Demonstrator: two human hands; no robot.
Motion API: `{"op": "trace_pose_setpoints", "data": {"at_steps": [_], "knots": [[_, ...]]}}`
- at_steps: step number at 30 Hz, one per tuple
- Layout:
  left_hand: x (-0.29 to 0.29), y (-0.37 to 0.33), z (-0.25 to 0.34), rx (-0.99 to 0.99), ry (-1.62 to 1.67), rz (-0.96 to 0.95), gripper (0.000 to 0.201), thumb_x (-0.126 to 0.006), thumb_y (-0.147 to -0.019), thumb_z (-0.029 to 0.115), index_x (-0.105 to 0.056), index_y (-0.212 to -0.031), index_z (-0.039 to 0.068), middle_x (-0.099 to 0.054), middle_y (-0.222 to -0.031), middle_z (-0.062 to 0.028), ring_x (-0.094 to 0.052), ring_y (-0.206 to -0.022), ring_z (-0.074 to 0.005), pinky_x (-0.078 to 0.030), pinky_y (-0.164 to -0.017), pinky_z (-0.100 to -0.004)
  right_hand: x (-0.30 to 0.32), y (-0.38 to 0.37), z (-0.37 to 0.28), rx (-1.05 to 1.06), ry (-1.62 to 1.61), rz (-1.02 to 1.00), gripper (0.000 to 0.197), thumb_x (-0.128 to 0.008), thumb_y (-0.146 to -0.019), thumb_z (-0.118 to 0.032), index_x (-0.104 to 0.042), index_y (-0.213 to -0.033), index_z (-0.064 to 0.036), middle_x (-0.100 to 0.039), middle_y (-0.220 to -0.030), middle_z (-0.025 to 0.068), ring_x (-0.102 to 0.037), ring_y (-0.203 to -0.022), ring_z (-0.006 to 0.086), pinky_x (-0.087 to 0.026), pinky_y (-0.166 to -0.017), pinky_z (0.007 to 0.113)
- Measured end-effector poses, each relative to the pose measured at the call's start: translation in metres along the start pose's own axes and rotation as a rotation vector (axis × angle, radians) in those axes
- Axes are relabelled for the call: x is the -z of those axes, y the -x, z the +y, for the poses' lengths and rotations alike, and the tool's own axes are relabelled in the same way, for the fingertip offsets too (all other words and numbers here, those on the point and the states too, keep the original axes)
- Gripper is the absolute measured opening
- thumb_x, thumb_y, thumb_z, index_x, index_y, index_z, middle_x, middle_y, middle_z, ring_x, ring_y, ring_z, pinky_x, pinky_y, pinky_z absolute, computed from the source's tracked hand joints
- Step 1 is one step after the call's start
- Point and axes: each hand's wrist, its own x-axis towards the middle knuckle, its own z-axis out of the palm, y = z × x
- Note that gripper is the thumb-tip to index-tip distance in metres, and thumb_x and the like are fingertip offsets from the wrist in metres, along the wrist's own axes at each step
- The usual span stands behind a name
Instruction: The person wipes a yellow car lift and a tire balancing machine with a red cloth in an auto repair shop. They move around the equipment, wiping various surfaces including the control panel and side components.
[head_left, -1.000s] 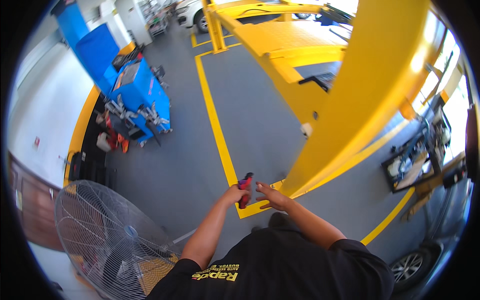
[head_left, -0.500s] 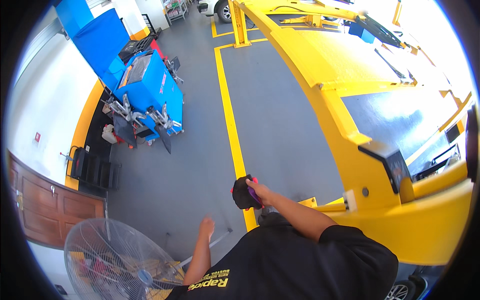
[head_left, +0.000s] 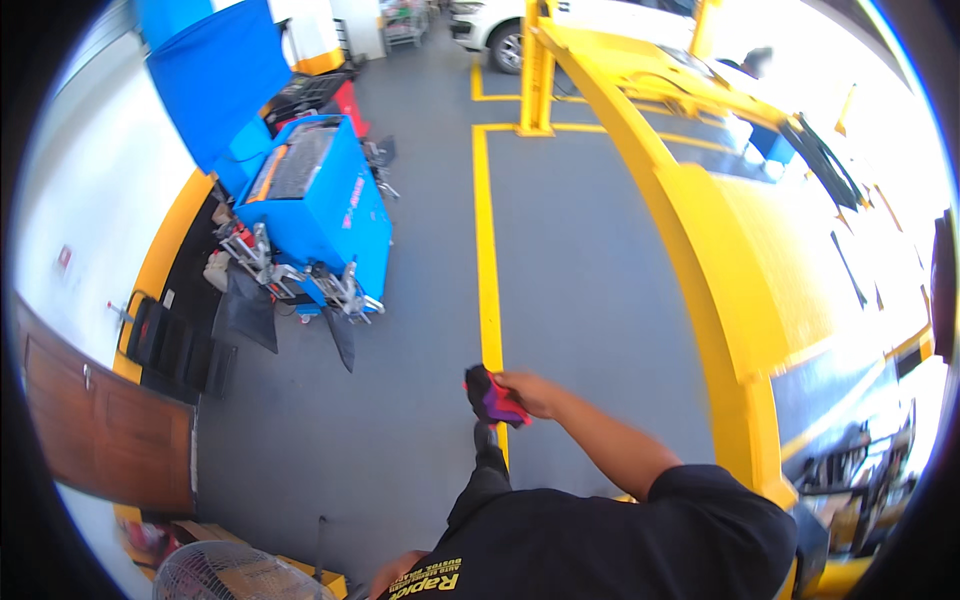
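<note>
— Down by the shirt, what shows?
— Part of the left hand, low at the body; I cannot tell its grip.
— And ahead?
— The right hand is closed around a red and black tool, held over the grey floor near the yellow line.
— Farther off?
— A blue machine left, a yellow lift right.

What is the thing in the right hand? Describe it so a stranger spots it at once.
Start at the long yellow floor line running down the grey workshop floor. Near its lower end the right hand grips a small red and purple object with a black part, its kind unclear. It is the only thing held, and nothing beside it shares those colours.
</note>
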Motion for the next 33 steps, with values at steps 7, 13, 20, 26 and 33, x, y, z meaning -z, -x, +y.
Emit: {"op": "trace_pose_setpoints", "data": {"at_steps": [7,13,20,26,33], "knots": [[0.055,-0.011,0.293,-1.179,-0.018,-0.532,0.067,-0.084,-0.082,0.041,-0.066,-0.131,-0.002,-0.071,-0.13,-0.0187,-0.066,-0.125,-0.0284,-0.05,-0.108,-0.0468,0.071,-0.03,-0.063,-0.083,-0.006,0.285,0.048,-0.047,-0.111,-0.039,-0.056,-0.14,-0.0012,-0.069,-0.129,0.0141,-0.069,-0.115,0.0276,-0.054,-0.105,0.045],[-0.048,0.115,0.599,-1.075,0.214,-1.109,0.069,-0.077,-0.091,0.038,-0.057,-0.142,-0.005,-0.061,-0.145,-0.0177,-0.059,-0.133,-0.0252,-0.04,-0.118,-0.0442,0.172,-0.057,-0.093,0.2,-0.302,0.592,0.051,-0.042,-0.112,-0.043,-0.057,-0.141,-0.0041,-0.068,-0.132,0.016,-0.066,-0.122,0.0321,-0.05,-0.109,0.05],[-0.064,0.163,0.817,-1.326,0.059,-1.453,0.067,-0.075,-0.093,0.038,-0.056,-0.143,-0.004,-0.061,-0.146,-0.0176,-0.059,-0.134,-0.0253,-0.04,-0.118,-0.0439,0.255,-0.099,-0.198,0.332,-0.476,0.699,0.055,-0.041,-0.112,-0.046,-0.058,-0.141,-0.0031,-0.069,-0.129,0.0159,-0.07,-0.114,0.0311,-0.056,-0.102,0.049],[-0.058,0.156,0.975,-1.355,0.104,-1.577,0.066,-0.073,-0.094,0.037,-0.056,-0.143,-0.003,-0.061,-0.146,-0.0174,-0.059,-0.134,-0.0254,-0.04,-0.118,-0.0437,0.301,-0.191,-0.349,0.22,-0.248,0.771,0.052,-0.042,-0.112,-0.047,-0.065,-0.131,-0.005,-0.075,-0.105,0.011,-0.075,-0.09,0.0246,-0.061,-0.072,0.039],[-0.032,0.104,1.143,-1.423,0.119,-1.623,0.064,-0.07,-0.096,0.037,-0.056,-0.144,-0.002,-0.061,-0.146,-0.0173,-0.058,-0.134,-0.0255,-0.04,-0.118,-0.0434,0.328,-0.346,-0.497,0.154,-0.157,0.609,0.045,-0.045,-0.113,-0.039,-0.062,-0.131,-0.0014,-0.071,-0.123,0.0135,-0.071,-0.111,0.0245,-0.055,-0.102,0.041]]}}
